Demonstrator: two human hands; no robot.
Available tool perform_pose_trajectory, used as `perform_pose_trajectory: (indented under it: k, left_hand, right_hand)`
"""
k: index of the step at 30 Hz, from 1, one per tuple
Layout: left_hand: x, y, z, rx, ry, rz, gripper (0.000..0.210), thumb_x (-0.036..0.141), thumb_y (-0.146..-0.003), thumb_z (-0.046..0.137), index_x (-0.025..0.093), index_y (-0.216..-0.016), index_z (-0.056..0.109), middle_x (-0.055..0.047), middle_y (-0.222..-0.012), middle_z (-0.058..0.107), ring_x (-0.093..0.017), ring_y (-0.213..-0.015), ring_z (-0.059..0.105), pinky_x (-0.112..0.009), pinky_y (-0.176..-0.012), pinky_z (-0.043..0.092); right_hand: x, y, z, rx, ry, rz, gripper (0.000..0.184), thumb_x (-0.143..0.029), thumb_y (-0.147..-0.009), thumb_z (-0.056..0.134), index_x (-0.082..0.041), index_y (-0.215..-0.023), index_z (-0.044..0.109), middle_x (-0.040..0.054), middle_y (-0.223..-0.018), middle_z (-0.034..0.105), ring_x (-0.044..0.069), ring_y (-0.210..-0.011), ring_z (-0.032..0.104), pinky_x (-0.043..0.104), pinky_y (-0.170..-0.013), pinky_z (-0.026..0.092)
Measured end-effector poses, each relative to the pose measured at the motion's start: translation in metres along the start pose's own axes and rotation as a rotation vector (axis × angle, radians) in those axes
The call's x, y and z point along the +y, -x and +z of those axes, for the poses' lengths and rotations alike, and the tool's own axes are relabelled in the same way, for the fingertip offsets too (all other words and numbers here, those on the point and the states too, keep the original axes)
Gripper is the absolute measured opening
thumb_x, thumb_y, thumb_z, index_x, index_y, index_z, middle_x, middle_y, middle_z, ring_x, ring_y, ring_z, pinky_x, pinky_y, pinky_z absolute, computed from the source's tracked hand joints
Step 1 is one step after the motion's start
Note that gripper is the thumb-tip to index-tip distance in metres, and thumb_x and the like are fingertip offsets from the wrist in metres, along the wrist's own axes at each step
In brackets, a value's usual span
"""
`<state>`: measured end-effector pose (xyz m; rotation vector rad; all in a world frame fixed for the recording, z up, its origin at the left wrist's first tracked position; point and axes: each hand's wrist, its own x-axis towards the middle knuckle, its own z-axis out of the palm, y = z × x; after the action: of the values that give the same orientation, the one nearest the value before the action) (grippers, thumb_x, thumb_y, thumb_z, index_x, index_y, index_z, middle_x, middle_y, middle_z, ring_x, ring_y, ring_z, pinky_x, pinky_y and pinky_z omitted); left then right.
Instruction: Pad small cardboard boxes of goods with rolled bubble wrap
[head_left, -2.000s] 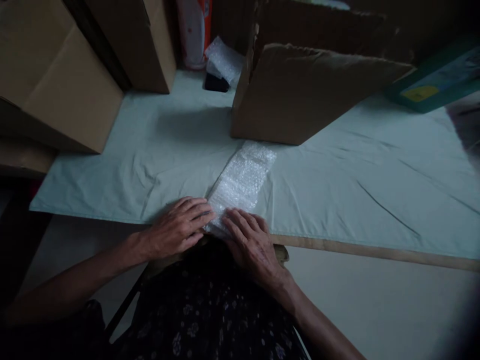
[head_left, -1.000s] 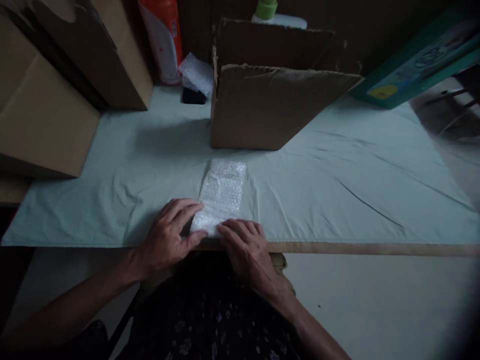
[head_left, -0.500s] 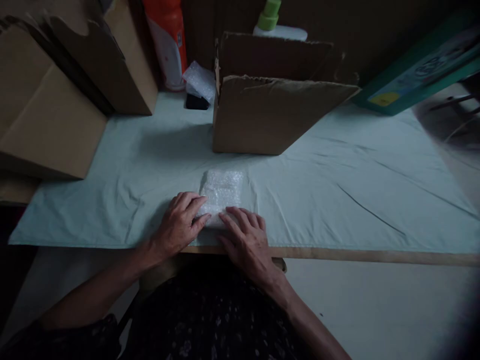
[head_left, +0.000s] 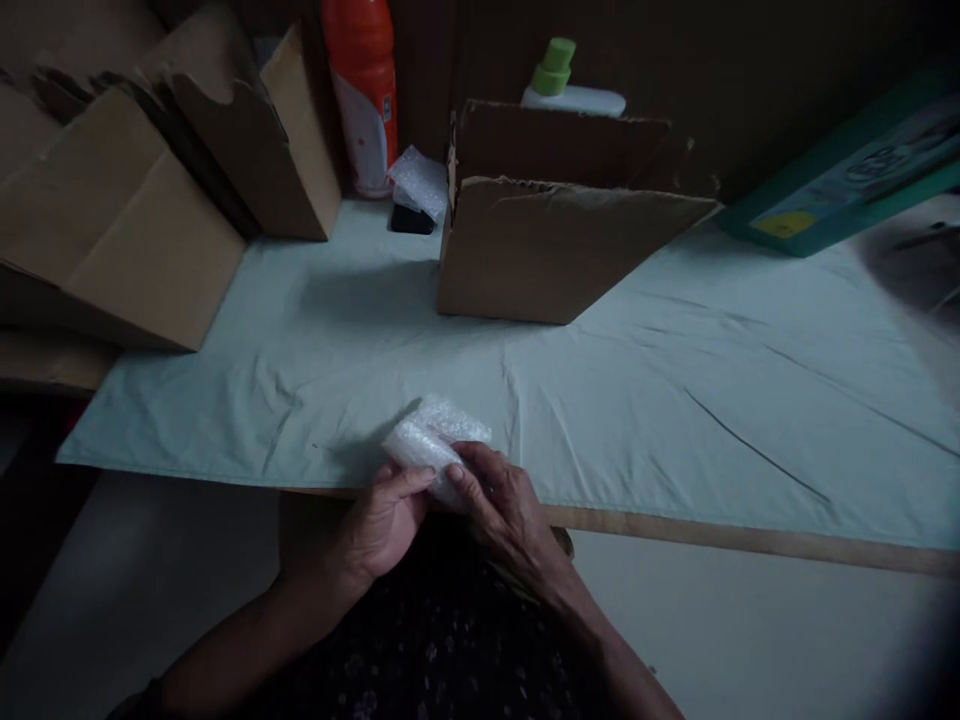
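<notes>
A piece of clear bubble wrap (head_left: 431, 435) is held at the front edge of the cloth-covered table, its near part folded or rolled over. My left hand (head_left: 390, 520) is closed on its near left side, thumb on top. On the near right side my right hand (head_left: 502, 500) grips it, with the thumb pressed on top and the fingers around the side. Whether anything lies inside the bubble wrap cannot be made out.
An open cardboard box (head_left: 540, 250) stands behind my hands. More cardboard boxes (head_left: 150, 240) are at the left. Along the back are an orange bottle (head_left: 367, 100), another bubble wrap piece (head_left: 418, 183) on a black object (head_left: 412, 220), a green-capped bottle (head_left: 574, 99) and a green box (head_left: 817, 200).
Both hands have drawn the bubble wrap nearer to the table's front edge and lifted its near part. It lay flat under my fingers before; now it is gripped and folded. The view has shifted slightly.
</notes>
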<state>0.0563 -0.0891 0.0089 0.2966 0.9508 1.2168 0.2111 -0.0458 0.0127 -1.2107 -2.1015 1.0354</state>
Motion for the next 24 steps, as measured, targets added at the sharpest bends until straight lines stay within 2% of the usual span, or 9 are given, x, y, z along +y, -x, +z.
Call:
perform_pose_trajectory:
  k: [3, 6, 9, 11, 12, 15, 18, 21, 24]
  left_hand:
    - [-0.005, -0.004, 0.009, 0.041, 0.058, 0.008, 0.054, 0.035, -0.072, 0.076, 0.019, -0.123, 0.070, -0.009, -0.113, 0.076, -0.030, -0.115, 0.068, -0.048, -0.105, 0.052]
    - [-0.009, 0.001, 0.012, 0.030, 0.063, -0.025, 0.048, 0.038, -0.073, 0.079, 0.016, -0.115, 0.073, -0.010, -0.107, 0.077, -0.031, -0.111, 0.069, -0.046, -0.101, 0.053]
    - [-0.012, 0.007, 0.014, 0.022, 0.043, -0.061, 0.045, 0.044, -0.071, 0.082, 0.013, -0.103, 0.075, -0.010, -0.098, 0.077, -0.032, -0.106, 0.070, -0.043, -0.096, 0.054]
    - [-0.014, 0.008, 0.015, 0.056, 0.026, -0.046, 0.045, 0.045, -0.069, 0.083, 0.013, -0.099, 0.075, -0.010, -0.093, 0.077, -0.031, -0.103, 0.070, -0.041, -0.093, 0.055]
    - [-0.016, 0.008, 0.015, 0.083, 0.014, -0.022, 0.044, 0.046, -0.069, 0.083, 0.013, -0.098, 0.075, -0.009, -0.091, 0.077, -0.030, -0.101, 0.070, -0.039, -0.091, 0.055]
    - [-0.020, 0.006, 0.012, 0.177, -0.044, 0.075, 0.039, 0.044, -0.072, 0.082, 0.015, -0.097, 0.074, -0.006, -0.088, 0.075, -0.025, -0.092, 0.070, -0.033, -0.084, 0.054]
    - [-0.020, 0.006, 0.004, 0.203, -0.157, 0.152, 0.038, 0.042, -0.077, 0.081, 0.018, -0.104, 0.073, -0.003, -0.091, 0.075, -0.020, -0.086, 0.067, -0.028, -0.079, 0.052]
    - [-0.013, 0.008, -0.001, 0.111, -0.292, 0.201, 0.040, 0.045, -0.082, 0.078, 0.020, -0.113, 0.072, -0.003, -0.095, 0.074, -0.018, -0.084, 0.064, -0.026, -0.078, 0.051]
    - [-0.004, 0.009, 0.001, -0.068, -0.425, 0.120, 0.040, 0.045, -0.084, 0.076, 0.019, -0.114, 0.072, -0.005, -0.094, 0.071, -0.017, -0.081, 0.060, -0.025, -0.074, 0.049]
  right_hand:
    - [0.004, 0.006, -0.004, 0.181, 0.101, -0.071, 0.028, -0.041, -0.105, 0.050, -0.023, -0.110, 0.070, 0.0087, -0.105, 0.074, 0.024, -0.098, 0.068, 0.041, -0.084, 0.053]
    - [0.013, 0.005, -0.021, 0.320, 0.016, 0.010, 0.038, -0.051, -0.099, 0.057, -0.021, -0.120, 0.066, 0.0120, -0.118, 0.070, 0.025, -0.101, 0.066, 0.042, -0.086, 0.054]
    - [0.018, 0.001, -0.034, 0.144, -0.276, 0.130, 0.053, -0.059, -0.093, 0.061, -0.019, -0.129, 0.063, 0.0113, -0.117, 0.072, 0.023, -0.093, 0.068, 0.036, -0.077, 0.057]
    - [0.016, 0.000, -0.034, -0.009, -0.421, 0.171, 0.050, -0.059, -0.089, 0.066, -0.019, -0.118, 0.068, 0.0083, -0.104, 0.075, 0.021, -0.087, 0.069, 0.032, -0.073, 0.057]
    - [0.014, 0.000, -0.031, -0.032, -0.452, 0.181, 0.044, -0.057, -0.088, 0.068, -0.018, -0.109, 0.069, 0.0064, -0.095, 0.075, 0.020, -0.082, 0.068, 0.031, -0.070, 0.056]
    - [0.005, 0.003, -0.018, 0.048, -0.438, 0.167, 0.030, -0.049, -0.087, 0.070, -0.019, -0.089, 0.067, 0.0021, -0.079, 0.069, 0.015, -0.070, 0.061, 0.026, -0.063, 0.050]
    - [0.001, 0.006, -0.013, 0.050, -0.439, 0.141, 0.027, -0.047, -0.088, 0.070, -0.020, -0.090, 0.065, 0.0006, -0.075, 0.065, 0.014, -0.067, 0.058, 0.024, -0.059, 0.048]
    - [0.008, 0.002, -0.018, 0.028, -0.496, 0.188, 0.037, -0.054, -0.085, 0.072, -0.021, -0.098, 0.064, 0.0014, -0.079, 0.065, 0.015, -0.070, 0.060, 0.025, -0.061, 0.049]
    - [0.015, -0.003, -0.024, -0.018, -0.555, 0.187, 0.061, -0.062, -0.076, 0.077, -0.020, -0.119, 0.063, 0.0056, -0.097, 0.068, 0.019, -0.082, 0.064, 0.028, -0.068, 0.052]
